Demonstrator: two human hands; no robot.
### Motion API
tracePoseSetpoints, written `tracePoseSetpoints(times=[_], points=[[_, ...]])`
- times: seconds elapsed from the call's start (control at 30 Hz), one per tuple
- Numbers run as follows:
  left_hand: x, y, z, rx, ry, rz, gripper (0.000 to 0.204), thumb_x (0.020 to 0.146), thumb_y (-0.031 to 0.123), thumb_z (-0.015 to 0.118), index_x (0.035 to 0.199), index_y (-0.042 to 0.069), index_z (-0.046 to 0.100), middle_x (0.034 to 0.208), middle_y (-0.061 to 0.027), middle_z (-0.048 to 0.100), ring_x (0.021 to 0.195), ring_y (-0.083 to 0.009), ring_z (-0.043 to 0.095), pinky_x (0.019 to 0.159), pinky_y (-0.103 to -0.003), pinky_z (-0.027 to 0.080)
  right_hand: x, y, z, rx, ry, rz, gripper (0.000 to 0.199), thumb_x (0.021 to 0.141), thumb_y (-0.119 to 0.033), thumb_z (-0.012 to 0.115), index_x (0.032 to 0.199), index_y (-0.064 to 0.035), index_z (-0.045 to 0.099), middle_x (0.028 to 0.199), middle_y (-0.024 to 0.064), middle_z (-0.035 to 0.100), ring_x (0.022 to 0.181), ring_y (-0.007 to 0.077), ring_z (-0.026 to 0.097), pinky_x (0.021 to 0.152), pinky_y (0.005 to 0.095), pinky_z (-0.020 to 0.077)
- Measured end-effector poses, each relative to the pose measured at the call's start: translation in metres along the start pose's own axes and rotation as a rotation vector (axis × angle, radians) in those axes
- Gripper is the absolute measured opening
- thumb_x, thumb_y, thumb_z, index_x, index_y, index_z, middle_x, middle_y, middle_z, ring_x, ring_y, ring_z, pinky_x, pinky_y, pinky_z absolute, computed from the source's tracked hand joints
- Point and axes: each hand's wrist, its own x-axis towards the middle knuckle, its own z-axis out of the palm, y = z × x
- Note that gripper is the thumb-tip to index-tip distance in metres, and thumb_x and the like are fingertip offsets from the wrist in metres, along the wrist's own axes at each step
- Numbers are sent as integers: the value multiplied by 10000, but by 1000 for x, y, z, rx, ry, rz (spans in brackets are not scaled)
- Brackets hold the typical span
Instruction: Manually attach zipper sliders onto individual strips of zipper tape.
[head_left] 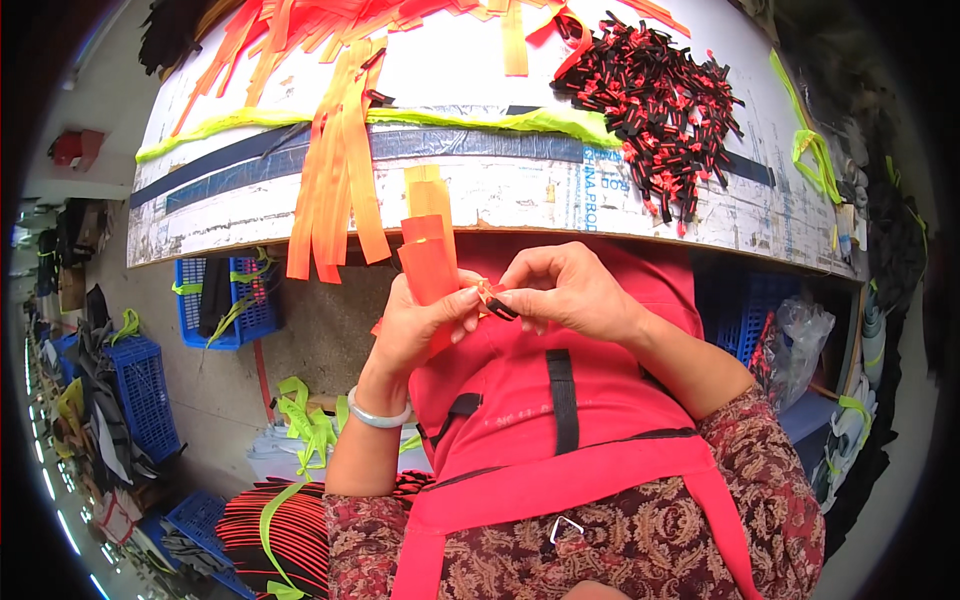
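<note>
Left hand (420, 325) is closed around an orange strap (428, 262) held just below the counter (250, 215) edge, right hand (565, 290) pinches a small black clip (500, 309) against it. Pile of black-and-red clips (660, 105) sits on the counter's right side.

This is a small garment or strap-making workshop, a place of hand assembly rather than a home or shop. A worn worktable (240, 215), its top patched with tape, carries orange webbing strips (340, 170) draped over its near edge, a long lime-green strip (300, 118) across its middle, and a heap of small black-and-red pieces (655, 110) near its far right corner. Blue plastic crates (150, 390) stand on the concrete floor at the left (more line the aisle behind them), some holding dark fabric. A stack of red-and-black striped material (290, 530) lies low at the left, and loose straps hang along the right side.
</note>
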Motion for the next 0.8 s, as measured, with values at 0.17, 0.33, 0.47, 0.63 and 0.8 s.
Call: tracePoseSetpoints(times=[0.17, 0.33, 0.47, 0.63, 0.8], points=[[-2, 4, -1, 96, -18, 4, 177, 879, 106, 681, 978, -38, 651, 757, -72, 653, 604, -103, 601, 473, -217, 450, 0, 0, -2, 14, -20, 45, 120, 865, -112, 665, 874, 6, 644, 739, 42, 645, 586, 66, 569, 517, 219, 448], [-3, 7, -1, 137, -63, 8, 170, 880, 113, 680, 955, -38, 655, 753, -72, 651, 603, -104, 599, 472, -220, 453, 2, -4, -4, 78, -68, 110, 122, 851, -124, 680, 853, -6, 649, 740, 44, 658, 559, 61, 550, 506, 210, 428], [-3, 8, -1, 112, -65, -12, 174, 879, 113, 680, 958, -40, 652, 750, -74, 649, 601, -107, 598, 469, -224, 454, 4, 2, -6, 156, -121, 93, 127, 859, -134, 685, 848, -12, 651, 755, 48, 671, 555, 62, 551, 507, 206, 431], [-1, 1, -4, 67, -59, 4, 174, 879, 109, 678, 960, -43, 651, 765, -83, 651, 600, -110, 599, 468, -226, 456, 5, 6, -4, 109, -76, 68, 127, 870, -125, 681, 849, -5, 646, 759, 51, 668, 567, 66, 559, 510, 210, 440], [-2, -2, -2, 17, -31, -25, 172, 876, 103, 676, 962, -44, 649, 769, -89, 650, 597, -115, 600, 461, -231, 457, 5, 6, -2, 136, 29, -35, 129, 879, -124, 675, 854, -2, 640, 751, 54, 658, 583, 65, 563, 511, 211, 449]])
